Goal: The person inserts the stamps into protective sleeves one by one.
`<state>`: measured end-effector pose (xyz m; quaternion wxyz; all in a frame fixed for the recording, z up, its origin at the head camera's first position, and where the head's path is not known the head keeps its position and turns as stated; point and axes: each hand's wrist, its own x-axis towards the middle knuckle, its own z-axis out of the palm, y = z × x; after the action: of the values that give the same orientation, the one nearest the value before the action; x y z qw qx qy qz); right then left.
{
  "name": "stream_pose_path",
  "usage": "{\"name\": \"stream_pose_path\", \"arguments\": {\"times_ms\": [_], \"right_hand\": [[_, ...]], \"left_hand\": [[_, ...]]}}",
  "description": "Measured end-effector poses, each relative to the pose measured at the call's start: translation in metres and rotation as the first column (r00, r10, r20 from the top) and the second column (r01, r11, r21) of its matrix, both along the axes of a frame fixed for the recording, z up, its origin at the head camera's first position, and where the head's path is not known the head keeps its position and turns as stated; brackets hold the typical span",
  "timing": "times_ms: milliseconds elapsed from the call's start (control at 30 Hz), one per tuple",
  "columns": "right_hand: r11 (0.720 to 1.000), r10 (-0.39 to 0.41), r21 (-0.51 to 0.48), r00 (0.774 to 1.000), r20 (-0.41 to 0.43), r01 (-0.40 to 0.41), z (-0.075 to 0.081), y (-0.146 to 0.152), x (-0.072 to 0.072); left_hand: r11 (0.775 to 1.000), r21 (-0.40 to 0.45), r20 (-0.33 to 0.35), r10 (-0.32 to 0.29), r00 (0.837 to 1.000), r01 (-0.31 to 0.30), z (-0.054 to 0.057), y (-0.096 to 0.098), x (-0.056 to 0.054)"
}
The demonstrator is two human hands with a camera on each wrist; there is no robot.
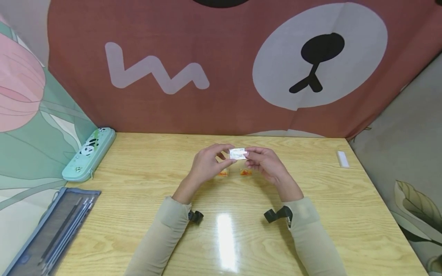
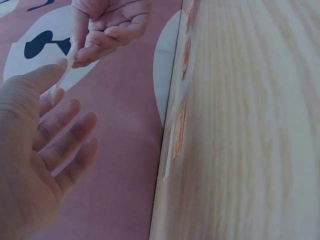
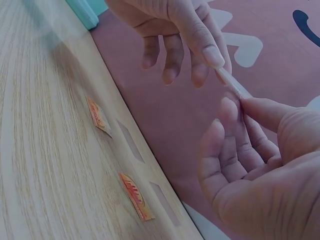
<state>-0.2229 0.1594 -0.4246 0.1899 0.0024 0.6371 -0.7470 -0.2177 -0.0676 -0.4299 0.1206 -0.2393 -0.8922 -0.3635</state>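
A small white, flat piece like a paper or packet (image 1: pixel 238 153) is held up above the table between both hands. My left hand (image 1: pixel 208 163) pinches one end of it between thumb and forefinger, the other fingers spread apart. At the opposite end, my right hand (image 1: pixel 267 163) pinches it with thumb and fingertips. In the right wrist view the piece (image 3: pixel 234 84) appears edge-on and thin. Below the hands, two small orange printed pieces lie on the table: a left one (image 1: pixel 224 172) and a right one (image 1: pixel 246 172). Print on the white piece is too small to read.
A mint panda pencil case (image 1: pixel 90 155) stands at the table's back left. Nearer lies a dark mesh zip pouch (image 1: pixel 58 234) with pencils inside. A white block (image 1: pixel 343 159) lies at the right edge. Behind the orange pieces, pale flat strips (image 3: pixel 165 202) lie on the table.
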Motion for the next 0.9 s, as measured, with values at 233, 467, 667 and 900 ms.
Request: {"name": "stream_pose_path", "arguments": {"times_ms": [233,467,667,900], "right_hand": [[1.000,-0.029,-0.009,1.000,-0.003,0.029,0.0009,-0.0015,-0.0006],[0.999,-0.026,0.021,1.000,-0.005,0.026,0.0007,-0.0018,-0.0002],[1.000,-0.019,0.018,1.000,-0.017,0.020,0.0013,-0.0018,0.0004],[1.000,-0.020,0.024,1.000,-0.021,0.020,0.0005,-0.0008,-0.0003]], "left_hand": [[1.000,0.008,0.002,0.001,1.000,-0.001,0.0025,0.0006,0.0014],[1.000,0.000,0.004,0.005,1.000,-0.005,0.0011,0.0002,0.0004],[1.000,-0.018,0.008,0.011,1.000,-0.011,0.0000,-0.0006,-0.0010],[0.999,-0.035,0.034,0.010,0.999,-0.009,0.0041,-0.0091,-0.0028]]}}
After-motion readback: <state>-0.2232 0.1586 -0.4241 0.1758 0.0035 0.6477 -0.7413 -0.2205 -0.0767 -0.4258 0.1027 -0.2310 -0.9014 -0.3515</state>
